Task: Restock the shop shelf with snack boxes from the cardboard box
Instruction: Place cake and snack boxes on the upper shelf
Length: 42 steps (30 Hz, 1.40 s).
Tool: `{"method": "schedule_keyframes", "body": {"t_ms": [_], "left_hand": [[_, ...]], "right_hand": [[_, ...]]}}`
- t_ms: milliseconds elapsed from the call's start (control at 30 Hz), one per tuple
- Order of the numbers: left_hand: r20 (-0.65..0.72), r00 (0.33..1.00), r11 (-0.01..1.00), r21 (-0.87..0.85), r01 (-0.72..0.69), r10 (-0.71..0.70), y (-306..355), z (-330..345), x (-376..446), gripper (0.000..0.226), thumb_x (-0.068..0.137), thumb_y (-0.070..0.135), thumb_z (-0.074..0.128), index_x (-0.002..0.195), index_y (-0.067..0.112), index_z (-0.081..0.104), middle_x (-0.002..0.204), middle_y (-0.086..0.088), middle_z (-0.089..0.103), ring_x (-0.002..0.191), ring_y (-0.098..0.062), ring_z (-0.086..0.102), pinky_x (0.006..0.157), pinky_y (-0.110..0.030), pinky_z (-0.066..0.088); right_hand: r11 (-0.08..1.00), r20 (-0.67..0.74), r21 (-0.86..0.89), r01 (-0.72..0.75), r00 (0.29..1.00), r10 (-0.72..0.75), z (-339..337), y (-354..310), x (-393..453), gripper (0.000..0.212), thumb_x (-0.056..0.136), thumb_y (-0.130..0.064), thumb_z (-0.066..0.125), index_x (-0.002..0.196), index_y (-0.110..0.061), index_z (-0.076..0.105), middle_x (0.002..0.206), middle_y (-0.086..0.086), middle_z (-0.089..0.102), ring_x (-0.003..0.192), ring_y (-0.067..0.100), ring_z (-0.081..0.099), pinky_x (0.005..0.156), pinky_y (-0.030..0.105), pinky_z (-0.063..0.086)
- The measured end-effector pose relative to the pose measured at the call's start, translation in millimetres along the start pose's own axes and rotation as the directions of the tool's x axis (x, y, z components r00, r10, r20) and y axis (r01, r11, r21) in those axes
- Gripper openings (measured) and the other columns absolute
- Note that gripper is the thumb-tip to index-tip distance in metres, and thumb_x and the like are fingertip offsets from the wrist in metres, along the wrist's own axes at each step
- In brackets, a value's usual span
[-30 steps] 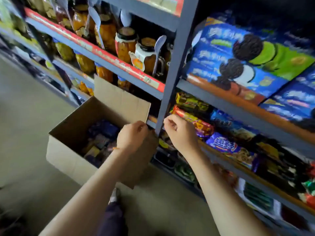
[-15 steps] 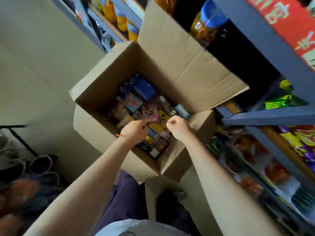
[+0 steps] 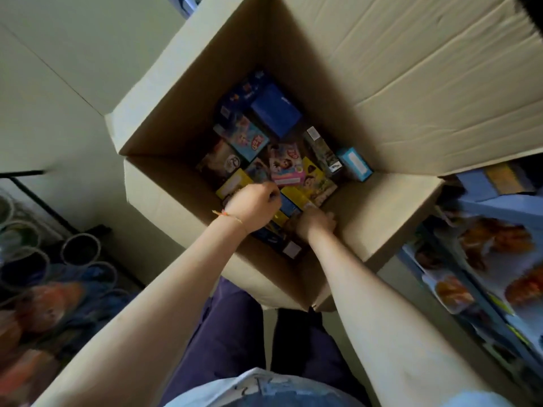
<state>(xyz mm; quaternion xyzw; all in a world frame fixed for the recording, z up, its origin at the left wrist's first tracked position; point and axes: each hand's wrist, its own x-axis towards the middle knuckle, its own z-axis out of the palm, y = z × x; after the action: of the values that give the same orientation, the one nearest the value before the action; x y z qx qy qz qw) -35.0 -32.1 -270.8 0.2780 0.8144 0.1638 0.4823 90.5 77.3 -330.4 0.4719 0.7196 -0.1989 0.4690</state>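
An open cardboard box (image 3: 164, 207) stands on the floor below me, its far flap (image 3: 426, 83) leaning up against the shelf. Several snack boxes lie jumbled in its bottom, among them a dark blue box (image 3: 276, 113), a pink box (image 3: 285, 168), a yellow box (image 3: 235, 183) and a light blue box (image 3: 354, 163). My left hand (image 3: 252, 207) hovers inside the carton with fingers curled, nothing visible in it. My right hand (image 3: 316, 223) is lower, down among the snack boxes by the near wall. Whether its fingers grip anything is hidden.
The blue shop shelf (image 3: 499, 207) with snack packets (image 3: 496, 239) runs along the right, close to the carton. Round clear containers (image 3: 79, 251) and blurred goods sit on the left. My legs in dark trousers (image 3: 235, 327) stand just behind the carton.
The view has swung from the shelf down into the carton. Both hands have dropped from the rim into the box, the right hand going deeper than the left.
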Motion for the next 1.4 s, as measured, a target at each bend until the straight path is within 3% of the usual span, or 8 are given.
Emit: {"method": "schedule_keyframes", "body": {"t_ms": [200,367,533,767,933,1067,1200,1400], "left_hand": [[-0.027,0.999,1.0,-0.005,-0.03,0.03,0.8,0.3,1.1,0.02,0.098,0.026,0.051,0.107,0.016,0.065,0.095,-0.006,0.069,0.081,-0.023,0.063,0.067,-0.039,0.056],[-0.089,0.995,0.999,-0.028,-0.043,0.041,11.0,-3.5,-2.4,0.026,0.099,0.027,0.051,0.117,0.016,0.065,0.109,-0.008,0.066,0.094,-0.025,0.062,0.077,-0.036,0.054],[-0.208,0.973,0.911,-0.413,0.004,-0.098,47.1,-18.6,-20.3,0.032,0.095,0.033,0.058,0.125,0.023,0.063,0.122,-0.001,0.062,0.113,-0.017,0.057,0.093,-0.029,0.046],[0.14,0.983,0.439,-0.895,0.074,0.121,143.6,-23.0,-85.8,0.045,0.085,0.046,0.063,0.125,0.025,0.064,0.13,-0.016,0.063,0.12,-0.033,0.061,0.097,-0.05,0.05],[0.128,0.975,0.413,-0.91,0.042,0.183,236.7,20.4,-138.9,0.033,0.097,0.034,0.053,0.124,0.017,0.062,0.11,-0.007,0.072,0.087,-0.015,0.07,0.063,-0.03,0.057],[0.262,0.936,0.366,-0.916,0.164,0.235,316.2,77.3,-194.8,0.031,0.101,0.038,0.045,0.108,0.017,0.065,0.086,0.0,0.076,0.072,-0.012,0.073,0.058,-0.027,0.059],[0.29,0.916,0.522,-0.846,0.111,0.276,386.9,144.4,-254.8,0.036,0.099,0.044,0.044,0.11,0.017,0.065,0.079,-0.002,0.075,0.064,-0.014,0.07,0.052,-0.026,0.056],[0.082,0.864,0.667,-0.672,-0.32,0.497,475.0,208.3,-344.2,0.074,0.079,0.082,0.045,0.1,0.016,0.07,0.085,-0.009,0.07,0.074,-0.021,0.068,0.073,-0.036,0.054]], "right_hand": [[0.955,-0.042,0.283,0.086,0.996,-0.077,7.0,3.7,-3.0,0.036,0.096,-0.027,0.055,0.123,-0.003,0.059,0.127,0.019,0.061,0.113,0.035,0.06,0.077,0.032,0.044],[0.787,-0.193,0.559,0.26,0.964,-0.182,-36.4,9.5,-33.6,0.027,0.089,-0.022,0.066,0.116,-0.026,0.065,0.135,0.004,0.049,0.123,0.022,0.049,0.104,0.035,0.043],[0.347,-0.36,0.828,0.441,0.891,-0.275,-104.3,40.5,-99.4,0.034,0.074,-0.02,0.072,0.107,-0.028,0.072,0.118,-0.005,0.067,0.11,0.009,0.062,0.094,0.023,0.049],[-0.188,-0.417,0.901,0.39,0.898,-0.137,-135.7,133.7,-172.7,0.019,0.09,-0.008,0.059,0.1,-0.016,0.072,0.097,0.006,0.075,0.089,0.018,0.07,0.077,0.029,0.054],[-0.056,-0.56,0.827,0.56,0.828,0.005,-125.2,244.3,-223.6,0.03,0.09,-0.057,0.059,0.116,-0.045,0.068,0.131,-0.003,0.065,0.12,0.017,0.06,0.108,0.042,0.044],[0.287,-0.799,0.546,0.787,0.592,-0.105,-98.1,360.7,-283.8,0.081,0.091,0.001,0.062,0.144,-0.052,0.032,0.156,-0.006,0.036,0.143,0.009,0.033,0.112,0.015,0.031],[0.58,-0.916,0.264,0.771,0.389,-0.101,-65.2,458.9,-336.5,0.088,0.071,-0.01,0.086,0.141,-0.043,0.043,0.157,0.001,0.031,0.146,0.004,0.023,0.115,0.016,0.022],[0.121,-0.829,0.536,0.835,0.493,0.265,-51.6,582.9,-425.3,0.018,0.079,-0.042,0.079,0.082,-0.026,0.071,0.071,-0.009,0.069,0.064,-0.001,0.06,0.064,0.026,0.044]]}}
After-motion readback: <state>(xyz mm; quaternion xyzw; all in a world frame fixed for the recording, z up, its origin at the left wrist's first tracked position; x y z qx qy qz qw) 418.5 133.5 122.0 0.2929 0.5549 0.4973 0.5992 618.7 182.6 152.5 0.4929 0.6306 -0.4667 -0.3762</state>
